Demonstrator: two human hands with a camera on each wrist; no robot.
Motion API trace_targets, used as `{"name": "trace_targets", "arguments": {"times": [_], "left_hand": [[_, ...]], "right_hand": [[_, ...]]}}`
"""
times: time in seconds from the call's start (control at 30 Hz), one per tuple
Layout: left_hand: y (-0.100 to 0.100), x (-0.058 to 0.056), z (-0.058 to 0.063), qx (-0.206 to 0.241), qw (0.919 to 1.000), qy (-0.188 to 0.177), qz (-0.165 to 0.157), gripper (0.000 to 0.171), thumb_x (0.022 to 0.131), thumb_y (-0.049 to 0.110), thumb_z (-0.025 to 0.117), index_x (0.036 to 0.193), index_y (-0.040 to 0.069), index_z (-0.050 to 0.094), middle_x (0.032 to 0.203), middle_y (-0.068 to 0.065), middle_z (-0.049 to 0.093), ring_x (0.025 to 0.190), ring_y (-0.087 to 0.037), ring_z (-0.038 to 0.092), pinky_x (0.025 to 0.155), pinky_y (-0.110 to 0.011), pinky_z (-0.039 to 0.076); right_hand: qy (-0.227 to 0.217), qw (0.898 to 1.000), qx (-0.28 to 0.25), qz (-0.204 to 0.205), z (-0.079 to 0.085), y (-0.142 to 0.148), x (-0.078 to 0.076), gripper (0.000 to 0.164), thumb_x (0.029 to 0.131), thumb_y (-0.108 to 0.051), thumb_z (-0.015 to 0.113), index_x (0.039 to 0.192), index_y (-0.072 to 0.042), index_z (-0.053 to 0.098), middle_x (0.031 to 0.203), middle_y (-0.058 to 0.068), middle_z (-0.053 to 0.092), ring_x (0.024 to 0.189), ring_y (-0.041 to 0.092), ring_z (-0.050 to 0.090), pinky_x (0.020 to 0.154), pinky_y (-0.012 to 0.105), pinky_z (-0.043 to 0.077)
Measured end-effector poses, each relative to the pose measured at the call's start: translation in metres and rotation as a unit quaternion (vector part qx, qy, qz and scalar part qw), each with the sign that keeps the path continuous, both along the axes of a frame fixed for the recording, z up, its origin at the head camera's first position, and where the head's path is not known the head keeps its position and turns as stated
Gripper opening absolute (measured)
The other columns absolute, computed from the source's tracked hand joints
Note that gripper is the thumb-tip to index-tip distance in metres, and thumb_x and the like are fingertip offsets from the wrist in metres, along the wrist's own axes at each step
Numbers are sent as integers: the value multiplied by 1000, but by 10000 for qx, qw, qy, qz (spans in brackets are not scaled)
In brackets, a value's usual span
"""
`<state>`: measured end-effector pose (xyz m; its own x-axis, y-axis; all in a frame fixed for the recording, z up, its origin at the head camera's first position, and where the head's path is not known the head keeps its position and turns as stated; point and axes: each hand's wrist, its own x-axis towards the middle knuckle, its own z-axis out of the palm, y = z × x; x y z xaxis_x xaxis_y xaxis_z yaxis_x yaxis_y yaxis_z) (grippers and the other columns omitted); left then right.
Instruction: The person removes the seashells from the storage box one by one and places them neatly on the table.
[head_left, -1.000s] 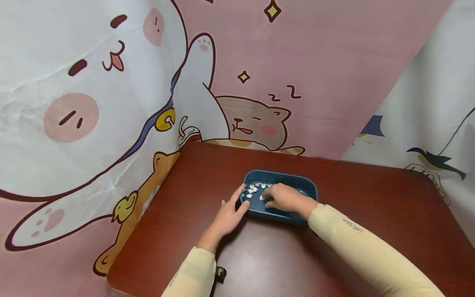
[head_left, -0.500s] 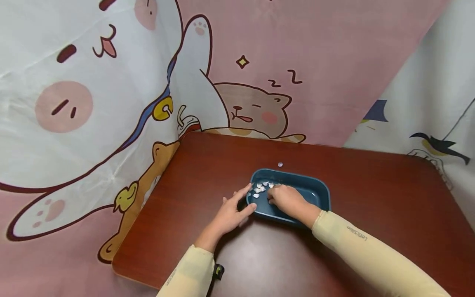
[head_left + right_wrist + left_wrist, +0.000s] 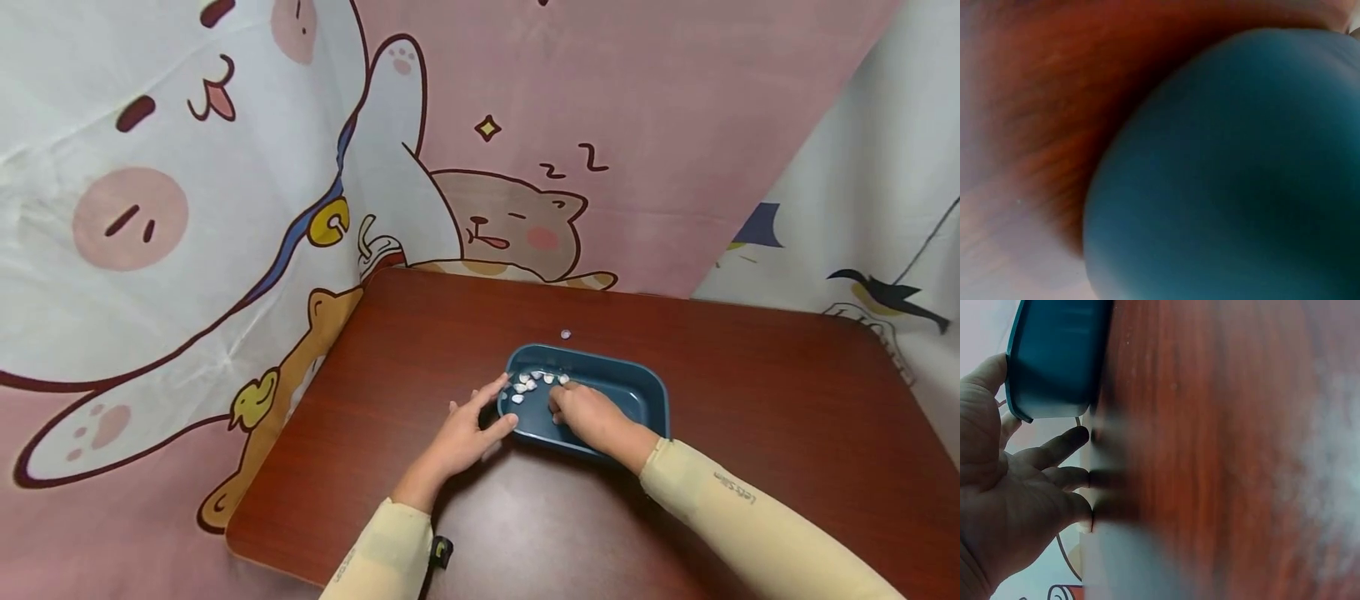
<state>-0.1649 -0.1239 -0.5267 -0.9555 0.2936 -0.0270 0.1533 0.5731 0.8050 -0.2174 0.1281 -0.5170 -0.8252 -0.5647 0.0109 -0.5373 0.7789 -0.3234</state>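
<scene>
Touching the left end of a blue tray (image 3: 600,365), the left hand (image 3: 463,431) is spread wide; the right hand (image 3: 594,416) is inside, fingers bent, any hold impossible to tell. Small white pieces (image 3: 521,388) lie near it, a lone piece (image 3: 566,334) on the table (image 3: 420,358) beyond. Light fingertip contact should suit them.

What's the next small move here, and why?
Probably the right hand should reach over for the small white piece lying alone on the wooden table beyond the blue tray, since the other white pieces in view lie inside the tray.
</scene>
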Motion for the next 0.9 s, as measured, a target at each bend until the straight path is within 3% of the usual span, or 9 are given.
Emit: {"name": "trace_targets", "arguments": {"times": [0.27, 0.47, 0.63, 0.9], "left_hand": [[1, 2, -2, 30, 9999, -95, 24, 72, 103, 61, 62, 167, 42, 35, 166, 1, 52, 161, -46, 28, 129, -76, -1], [1, 2, -2, 239, 9997, 56, -9, 71, 104, 54, 64, 167, 37, 37, 163, -6, 54, 159, -52, 29, 126, -81, -1], [1, 2, -1, 234, 9997, 39, -40, 71, 104, 55, 63, 167, 38, 36, 164, -7, 54, 159, -51, 28, 126, -80, -2], [1, 3, -1, 139, 9999, -95, 14, 73, 104, 58, 62, 168, 39, 33, 165, -5, 52, 161, -48, 26, 129, -76, -5]], "right_hand": [[-539, 9978, 179, 357, 5, 4, -1, 13, 97, -11, 78, 96, -13, 65, 85, -3, 65, 79, 11, 59, 75, 35, 56], [-291, 9979, -36, 573, 6, 16, 2, 17, 96, -12, 80, 89, -16, 65, 79, -8, 62, 73, 6, 55, 68, 30, 52], [-250, 9983, -215, 477, 7, 29, 3, 22, 96, -16, 80, 86, -22, 62, 76, -13, 58, 72, 2, 52, 66, 24, 47], [13, 9989, -110, 456, 3, 47, 0, 13, 92, -17, 85, 93, -25, 74, 88, -11, 65, 77, 1, 55, 72, 25, 57]]}}
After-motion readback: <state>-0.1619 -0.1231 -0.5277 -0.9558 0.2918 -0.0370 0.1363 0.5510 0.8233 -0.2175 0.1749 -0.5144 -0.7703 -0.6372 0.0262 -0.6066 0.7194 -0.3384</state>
